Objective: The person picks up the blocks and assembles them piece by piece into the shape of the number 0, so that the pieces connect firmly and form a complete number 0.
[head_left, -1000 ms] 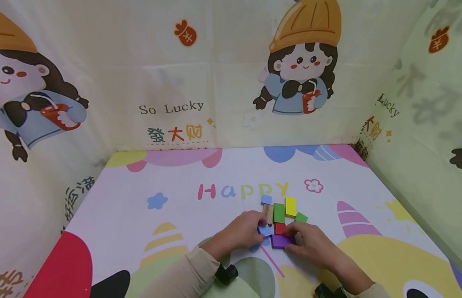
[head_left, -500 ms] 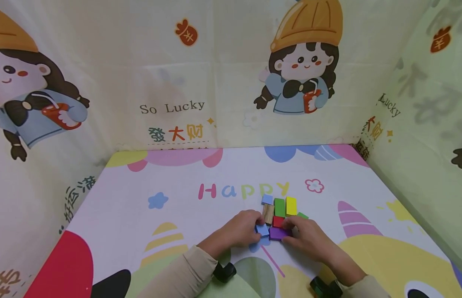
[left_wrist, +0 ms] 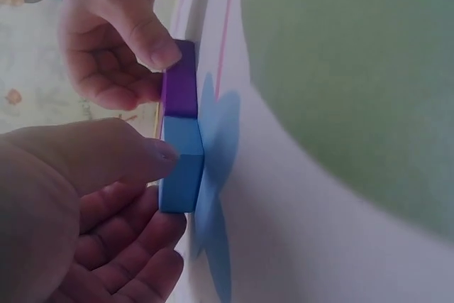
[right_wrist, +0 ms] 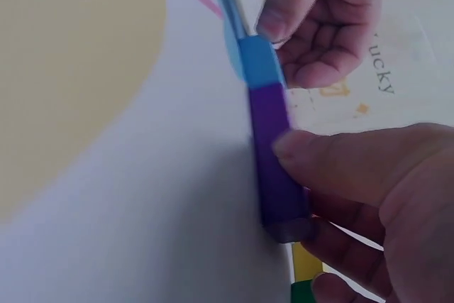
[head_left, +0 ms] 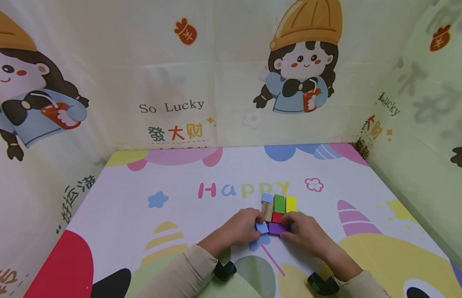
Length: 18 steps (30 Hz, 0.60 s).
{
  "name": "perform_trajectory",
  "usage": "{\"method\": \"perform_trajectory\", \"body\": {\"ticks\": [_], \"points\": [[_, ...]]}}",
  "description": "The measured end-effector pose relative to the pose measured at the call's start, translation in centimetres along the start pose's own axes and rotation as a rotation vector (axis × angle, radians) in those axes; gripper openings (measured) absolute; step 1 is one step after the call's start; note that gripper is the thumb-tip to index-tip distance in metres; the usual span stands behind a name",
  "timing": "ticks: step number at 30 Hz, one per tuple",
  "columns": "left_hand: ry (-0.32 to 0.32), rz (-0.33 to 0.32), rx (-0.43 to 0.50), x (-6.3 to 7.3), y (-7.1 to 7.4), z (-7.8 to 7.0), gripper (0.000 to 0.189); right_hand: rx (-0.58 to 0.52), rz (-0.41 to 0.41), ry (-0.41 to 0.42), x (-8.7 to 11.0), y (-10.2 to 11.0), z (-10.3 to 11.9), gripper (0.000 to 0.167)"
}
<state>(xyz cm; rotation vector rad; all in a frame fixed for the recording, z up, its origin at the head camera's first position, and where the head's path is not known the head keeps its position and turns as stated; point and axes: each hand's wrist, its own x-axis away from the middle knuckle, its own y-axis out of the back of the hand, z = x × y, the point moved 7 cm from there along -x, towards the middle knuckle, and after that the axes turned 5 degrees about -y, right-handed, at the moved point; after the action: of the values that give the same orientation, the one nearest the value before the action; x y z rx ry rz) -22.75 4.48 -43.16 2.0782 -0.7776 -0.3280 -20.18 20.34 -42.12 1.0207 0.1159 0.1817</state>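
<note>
In the head view, my left hand (head_left: pixel 240 227) holds a light blue block (head_left: pixel 262 228) at the near left of a group of coloured blocks. Its thumb presses the block's near face in the left wrist view, fingers at the end. My right hand (head_left: pixel 305 234) grips a purple block (head_left: pixel 278 229), thumb on the near side. Purple and blue sit end to end in a row. Behind the purple one is a red block (head_left: pixel 277 217), partly covered by right fingers. A wood-grain block (head_left: pixel 267 211) and a green block (head_left: pixel 279 203) stand behind these.
A yellow block (head_left: pixel 291 204) stands right of the green one, and a small blue block (head_left: pixel 267 198) tops the group at the back left. Another green piece (head_left: pixel 301 213) peeks out behind the right hand. Printed cloth walls (head_left: pixel 231 82) enclose the patterned table (head_left: pixel 201 174).
The right hand has pushed the purple and red blocks away from the person and slightly left. The left hand's blue block has shifted a little left and straightened into line with the purple one.
</note>
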Motion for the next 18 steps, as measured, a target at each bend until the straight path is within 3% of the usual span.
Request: {"method": "perform_trajectory", "body": {"ticks": [6,12,18], "points": [[0.052,-0.002,0.041,-0.3,-0.1,0.3,0.022,0.008,-0.015,-0.031,-0.7,-0.1,-0.2,0.032],[0.112,-0.028,0.052,-0.6,0.1,0.6,0.023,0.023,-0.055,-0.002,-1.1,0.1,0.0,0.033],[0.099,-0.054,0.030,-0.6,0.2,0.4,0.022,0.020,-0.084,0.034,-1.2,0.2,0.1,0.032]]}}
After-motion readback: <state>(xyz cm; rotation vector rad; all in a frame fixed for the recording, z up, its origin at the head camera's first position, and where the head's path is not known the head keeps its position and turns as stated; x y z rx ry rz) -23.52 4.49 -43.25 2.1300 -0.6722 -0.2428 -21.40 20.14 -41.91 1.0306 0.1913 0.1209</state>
